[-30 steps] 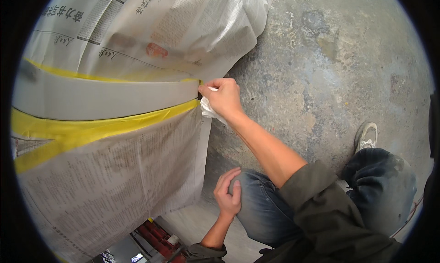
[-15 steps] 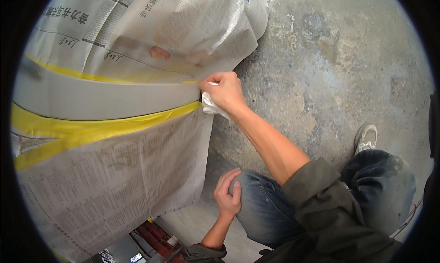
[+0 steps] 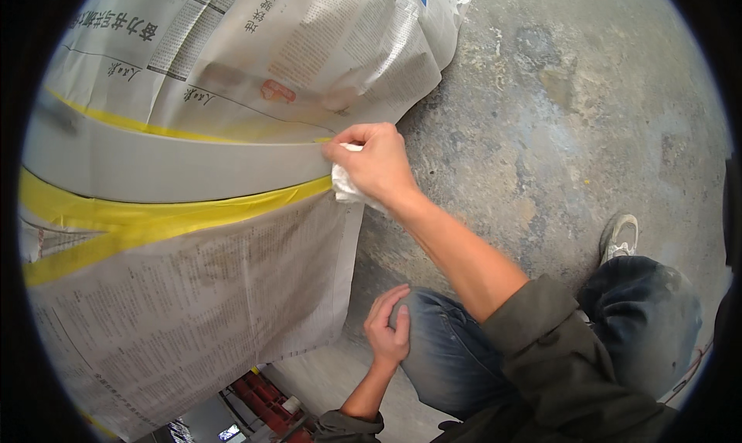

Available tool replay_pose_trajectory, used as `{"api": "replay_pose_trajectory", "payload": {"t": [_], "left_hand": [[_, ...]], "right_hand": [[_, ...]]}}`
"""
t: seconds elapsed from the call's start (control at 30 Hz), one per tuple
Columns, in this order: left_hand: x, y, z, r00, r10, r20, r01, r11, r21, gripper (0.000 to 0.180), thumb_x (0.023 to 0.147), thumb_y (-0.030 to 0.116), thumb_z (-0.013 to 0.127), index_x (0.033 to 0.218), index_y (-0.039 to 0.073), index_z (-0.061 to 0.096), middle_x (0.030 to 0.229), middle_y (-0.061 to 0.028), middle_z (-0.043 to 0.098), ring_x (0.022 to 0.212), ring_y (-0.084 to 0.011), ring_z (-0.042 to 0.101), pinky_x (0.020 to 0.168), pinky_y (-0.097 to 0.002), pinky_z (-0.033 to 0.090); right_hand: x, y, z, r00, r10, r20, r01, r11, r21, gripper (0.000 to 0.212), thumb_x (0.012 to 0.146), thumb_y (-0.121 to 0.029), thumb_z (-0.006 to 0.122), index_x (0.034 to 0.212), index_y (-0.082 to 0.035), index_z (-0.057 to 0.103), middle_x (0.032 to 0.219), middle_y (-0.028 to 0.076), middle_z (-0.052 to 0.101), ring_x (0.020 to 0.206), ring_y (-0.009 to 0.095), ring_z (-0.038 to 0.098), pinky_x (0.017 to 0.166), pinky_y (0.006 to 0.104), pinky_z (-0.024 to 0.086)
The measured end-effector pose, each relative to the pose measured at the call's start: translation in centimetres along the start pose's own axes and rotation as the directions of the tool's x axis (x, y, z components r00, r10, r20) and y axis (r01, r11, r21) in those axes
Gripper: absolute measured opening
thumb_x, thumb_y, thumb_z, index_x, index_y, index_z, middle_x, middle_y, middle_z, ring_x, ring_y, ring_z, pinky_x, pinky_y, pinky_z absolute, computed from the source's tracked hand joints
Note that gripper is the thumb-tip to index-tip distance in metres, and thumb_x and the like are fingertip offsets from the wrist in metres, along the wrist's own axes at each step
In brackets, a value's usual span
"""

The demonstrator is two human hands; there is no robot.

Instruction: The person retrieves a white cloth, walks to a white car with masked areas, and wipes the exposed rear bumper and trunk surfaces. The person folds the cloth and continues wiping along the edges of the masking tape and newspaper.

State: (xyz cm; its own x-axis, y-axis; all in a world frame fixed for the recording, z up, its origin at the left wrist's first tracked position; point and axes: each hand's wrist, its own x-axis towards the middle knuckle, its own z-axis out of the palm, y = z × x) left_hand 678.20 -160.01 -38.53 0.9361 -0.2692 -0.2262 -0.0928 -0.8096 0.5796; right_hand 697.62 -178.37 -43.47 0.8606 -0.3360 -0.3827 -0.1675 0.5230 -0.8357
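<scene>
A smooth grey panel (image 3: 185, 169) curves across the left side, bordered above and below by yellow masking tape (image 3: 193, 213). My right hand (image 3: 379, 161) is at the panel's right end, fingers closed on a crumpled white wipe (image 3: 344, 186); I cannot tell whether it is cloth or paper. The fingertips are at the panel's surface, close under the upper tape line. The wipe hangs below the palm, over the end of the lower tape. My left hand (image 3: 389, 329) rests on my left knee with nothing in it, thumb apart from the fingers.
Newspaper sheets (image 3: 255, 49) cover the area above the panel, and another newspaper sheet (image 3: 209, 312) hangs below. A worn concrete floor (image 3: 541, 157) lies to the right, near my shoe (image 3: 621, 234). Red equipment (image 3: 267, 400) stands at the lower left.
My right hand has moved slightly left along the panel with the wipe. My left hand stays on the knee. The view has shifted slightly.
</scene>
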Motion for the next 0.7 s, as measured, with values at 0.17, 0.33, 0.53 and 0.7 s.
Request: {"api": "replay_pose_trajectory", "payload": {"t": [0.17,0.33,0.53,0.7], "left_hand": [[0.4,0.3,0.1,1.000,0.025,0.010,-0.025,1.000,-0.001,0.025,0.089,0.004,0.060,0.111,0.000,0.072,0.117,-0.0177,0.073,0.111,-0.0344,0.069,0.100,-0.0400,0.050],[-0.3,-0.2,0.0,1.000,0.017,-0.014,-0.017,1.000,-0.011,0.026,0.090,0.004,0.060,0.112,0.000,0.072,0.117,-0.0172,0.074,0.111,-0.0339,0.069,0.101,-0.0398,0.050],[-0.8,-0.3,-0.1,1.000,0.006,-0.025,-0.006,1.000,-0.020,0.026,0.089,0.005,0.061,0.112,0.000,0.073,0.118,-0.0167,0.074,0.111,-0.0336,0.069,0.100,-0.0398,0.051],[-0.3,-0.2,0.0,1.000,0.006,-0.013,-0.006,1.000,-0.011,0.026,0.089,0.005,0.061,0.112,0.001,0.073,0.118,-0.0166,0.074,0.112,-0.0335,0.069,0.101,-0.0398,0.050]], "right_hand": [[1.2,1.1,-0.9,0.998,0.063,0.011,-0.064,0.998,0.006,0.025,0.081,-0.018,0.080,0.093,0.004,0.079,0.080,0.011,0.076,0.074,0.014,0.069,0.072,0.0319,0.055],[2.5,-0.8,-0.8,0.994,0.034,0.107,-0.032,0.999,-0.018,0.026,0.072,-0.021,0.080,0.086,0.001,0.080,0.080,0.016,0.076,0.076,0.024,0.074,0.076,0.0355,0.057],[3.5,-2.9,-2.2,0.945,0.072,0.320,-0.054,0.997,-0.063,0.022,0.076,-0.016,0.080,0.086,0.004,0.078,0.076,0.008,0.071,0.067,0.014,0.062,0.066,0.0300,0.051],[4.2,-1.8,-2.5,0.956,0.072,0.286,-0.043,0.994,-0.105,0.023,0.077,-0.016,0.080,0.088,0.004,0.079,0.077,0.009,0.072,0.070,0.015,0.064,0.068,0.0310,0.052]]}}
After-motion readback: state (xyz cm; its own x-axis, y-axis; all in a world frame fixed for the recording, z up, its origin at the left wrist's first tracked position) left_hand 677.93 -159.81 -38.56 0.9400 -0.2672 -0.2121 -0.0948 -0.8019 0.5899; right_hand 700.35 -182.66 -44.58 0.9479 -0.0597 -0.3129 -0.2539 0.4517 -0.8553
